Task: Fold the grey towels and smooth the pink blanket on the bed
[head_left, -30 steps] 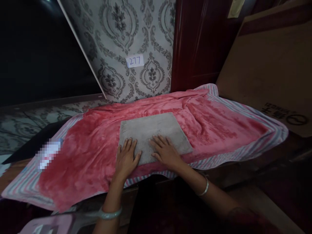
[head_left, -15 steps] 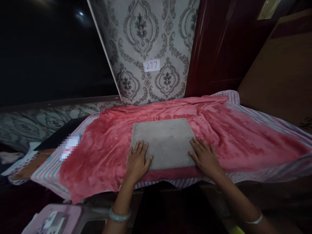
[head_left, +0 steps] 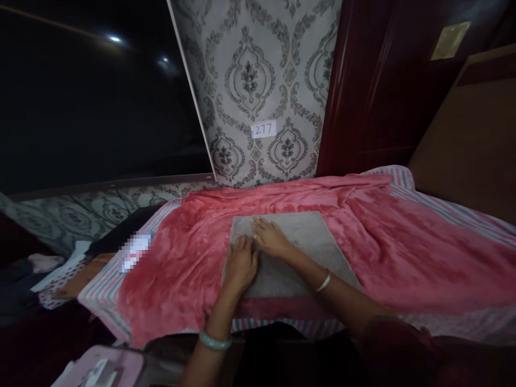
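A grey folded cloth [head_left: 310, 242] lies flat on a pink plush blanket [head_left: 395, 242] with a striped border. My left hand [head_left: 241, 264] rests flat on the cloth's left side, fingers stretched out. My right hand [head_left: 271, 236] reaches across to the cloth's far left corner and lies flat there, fingers spread, right beside my left hand. Neither hand holds anything. Each wrist wears a bangle.
A patterned grey wall [head_left: 258, 80] with a paper label reading 277 [head_left: 263, 129] stands behind. A dark red door [head_left: 374, 86] and a brown board [head_left: 471, 140] are at the right. A pink object [head_left: 105, 371] sits low left, and a dark screen [head_left: 92, 97] fills the left.
My right hand has moved from the cloth's near right corner across to its far left corner. My left hand slid slightly forward along the left side. The view shifted left.
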A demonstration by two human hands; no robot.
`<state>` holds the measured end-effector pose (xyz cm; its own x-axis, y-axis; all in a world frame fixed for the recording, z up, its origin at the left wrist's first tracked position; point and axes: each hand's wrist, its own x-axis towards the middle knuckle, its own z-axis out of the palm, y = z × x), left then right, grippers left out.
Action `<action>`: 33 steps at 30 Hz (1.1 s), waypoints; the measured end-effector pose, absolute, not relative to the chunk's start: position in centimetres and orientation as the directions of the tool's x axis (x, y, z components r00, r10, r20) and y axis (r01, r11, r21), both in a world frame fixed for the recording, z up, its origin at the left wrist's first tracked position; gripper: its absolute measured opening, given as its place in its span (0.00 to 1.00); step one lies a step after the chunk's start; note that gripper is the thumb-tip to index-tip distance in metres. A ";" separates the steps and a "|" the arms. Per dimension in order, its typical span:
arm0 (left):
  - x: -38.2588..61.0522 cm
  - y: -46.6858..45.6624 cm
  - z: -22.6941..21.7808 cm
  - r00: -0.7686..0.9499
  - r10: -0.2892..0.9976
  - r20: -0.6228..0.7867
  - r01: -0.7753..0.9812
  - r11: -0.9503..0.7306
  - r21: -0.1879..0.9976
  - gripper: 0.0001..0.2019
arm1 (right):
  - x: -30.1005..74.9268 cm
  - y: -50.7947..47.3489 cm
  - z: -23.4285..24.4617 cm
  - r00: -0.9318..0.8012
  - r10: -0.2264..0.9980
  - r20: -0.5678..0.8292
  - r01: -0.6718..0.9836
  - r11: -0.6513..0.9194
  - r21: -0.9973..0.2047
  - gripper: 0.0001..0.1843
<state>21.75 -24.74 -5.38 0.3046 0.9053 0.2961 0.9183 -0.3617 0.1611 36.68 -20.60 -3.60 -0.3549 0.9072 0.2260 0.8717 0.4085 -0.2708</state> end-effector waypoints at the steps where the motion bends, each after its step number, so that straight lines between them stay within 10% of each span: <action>1: 22.1 -24.7 -5.6 0.310 0.904 0.294 0.923 -0.360 0.134 0.25 | 35.9 -19.6 -3.6 -0.372 0.907 0.198 0.866 0.416 -0.277 0.30; 33: 22.0 -24.0 -7.2 0.350 0.898 0.268 0.928 -0.371 0.032 0.27 | 53.4 -21.7 -7.1 0.224 0.969 0.107 0.954 -0.195 -0.230 0.35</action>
<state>22.03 -24.05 -7.22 0.3498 0.8977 0.2678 0.9280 -0.3713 0.0324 53.39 -21.71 -7.11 0.2237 0.9688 0.1066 0.9535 -0.1948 -0.2299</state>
